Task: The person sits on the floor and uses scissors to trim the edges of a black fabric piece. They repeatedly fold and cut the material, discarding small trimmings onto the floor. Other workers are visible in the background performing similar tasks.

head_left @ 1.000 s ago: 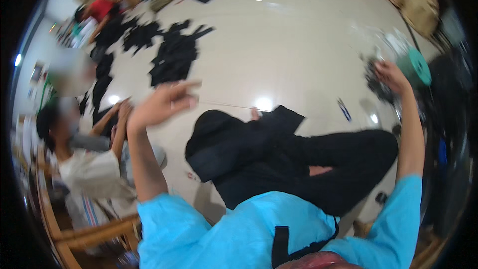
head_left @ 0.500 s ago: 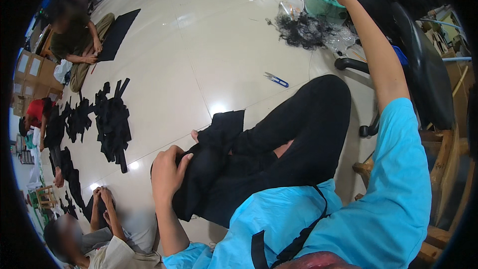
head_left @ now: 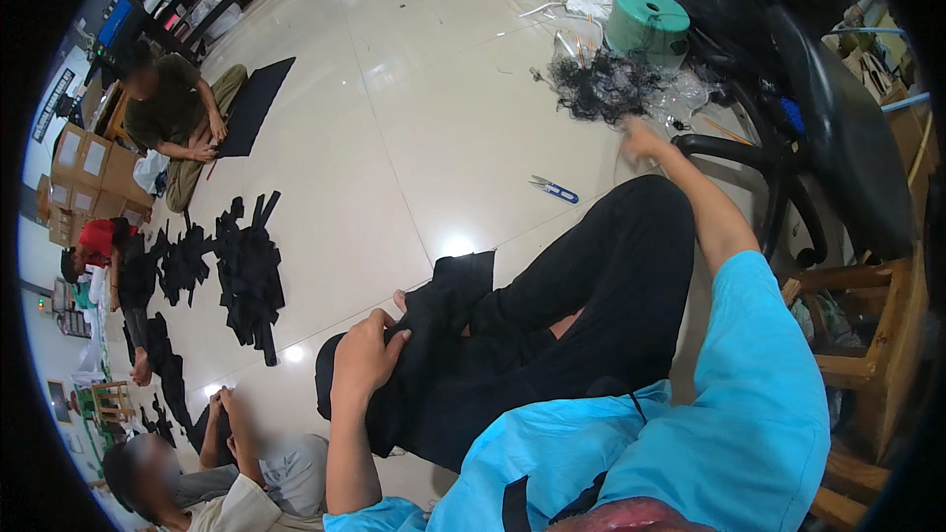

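My left hand (head_left: 367, 360) grips a piece of black cloth (head_left: 448, 286) over my lap, its thumb on top and the fingers curled over the fabric. Much of the cloth merges with my black trousers, so its outline is hard to follow. Out to the right, past my raised knee, my right hand (head_left: 645, 143) is smeared by motion. It hovers at the near edge of a tangle of black thread scraps (head_left: 603, 84); whether its fingers hold anything does not show. Blue-handled thread snips (head_left: 555, 189) lie on the tiled floor, between the scraps and my knee.
Behind the scraps stands a green plastic stool (head_left: 648, 12). A black office chair (head_left: 838, 128) and a wooden frame (head_left: 867, 325) crowd my right side. Heaps of black cloth pieces (head_left: 246, 281) lie to the left, where three people sit, one with a black panel (head_left: 258, 108).
My right hand has dropped from high beside the green stool to the near side of the thread scraps. The left hand keeps its grip on the cloth. The whole view has shifted slightly.
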The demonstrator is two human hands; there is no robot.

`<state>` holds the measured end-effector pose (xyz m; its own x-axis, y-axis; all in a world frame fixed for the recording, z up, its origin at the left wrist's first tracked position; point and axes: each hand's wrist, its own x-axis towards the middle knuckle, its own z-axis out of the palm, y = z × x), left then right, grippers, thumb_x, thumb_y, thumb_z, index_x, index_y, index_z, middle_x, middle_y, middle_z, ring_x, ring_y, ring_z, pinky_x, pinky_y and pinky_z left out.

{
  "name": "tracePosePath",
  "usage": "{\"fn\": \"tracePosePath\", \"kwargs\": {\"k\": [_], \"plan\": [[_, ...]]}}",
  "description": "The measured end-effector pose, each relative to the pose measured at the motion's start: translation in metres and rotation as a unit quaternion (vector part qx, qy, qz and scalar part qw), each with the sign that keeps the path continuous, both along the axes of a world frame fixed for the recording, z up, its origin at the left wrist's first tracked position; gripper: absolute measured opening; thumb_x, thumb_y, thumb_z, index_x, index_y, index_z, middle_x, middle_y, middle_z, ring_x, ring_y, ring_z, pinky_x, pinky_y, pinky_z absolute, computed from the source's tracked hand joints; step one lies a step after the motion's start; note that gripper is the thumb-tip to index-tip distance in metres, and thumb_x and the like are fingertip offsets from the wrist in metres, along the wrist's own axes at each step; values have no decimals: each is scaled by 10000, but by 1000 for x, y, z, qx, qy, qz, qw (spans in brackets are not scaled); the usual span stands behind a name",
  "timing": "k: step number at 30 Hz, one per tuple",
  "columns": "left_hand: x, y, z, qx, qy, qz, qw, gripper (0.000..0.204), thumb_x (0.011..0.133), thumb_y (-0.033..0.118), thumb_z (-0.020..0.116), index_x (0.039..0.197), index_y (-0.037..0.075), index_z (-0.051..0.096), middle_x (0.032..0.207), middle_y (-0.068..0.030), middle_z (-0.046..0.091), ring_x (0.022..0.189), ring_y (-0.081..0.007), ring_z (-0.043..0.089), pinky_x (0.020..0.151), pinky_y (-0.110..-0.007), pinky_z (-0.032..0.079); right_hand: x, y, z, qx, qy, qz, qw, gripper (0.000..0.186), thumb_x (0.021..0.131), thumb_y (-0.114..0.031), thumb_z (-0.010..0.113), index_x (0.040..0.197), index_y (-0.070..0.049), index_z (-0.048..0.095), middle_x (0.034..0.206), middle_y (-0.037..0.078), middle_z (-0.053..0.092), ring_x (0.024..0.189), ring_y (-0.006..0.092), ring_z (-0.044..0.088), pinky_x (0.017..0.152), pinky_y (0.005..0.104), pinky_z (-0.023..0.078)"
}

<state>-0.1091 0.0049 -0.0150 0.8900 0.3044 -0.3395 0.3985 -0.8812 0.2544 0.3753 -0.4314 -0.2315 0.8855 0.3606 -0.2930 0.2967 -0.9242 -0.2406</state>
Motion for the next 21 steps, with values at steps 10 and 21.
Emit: {"fn": "tracePosePath", "kwargs": {"k": [10,21], "plan": [[32,1,-39,-8,53,-15,998,430,1044,391,549,1156,-22,592,1008,-294,724,992,-495,686,870,-564,532,0,110,208,234,-82,118,962,393,971,-295,729,1222,3,678,1087,125,731,995,211,702,879,338,563],[99,52,-137,14,276,-126,953,474,972,344,591,1258,-16,704,1186,-302,720,1115,-434,709,960,-504,570,-193,324,187,275,80,507,813,376,964,-253,739,1208,27,679,1112,184,762,960,291,743,874,411,593]]}}
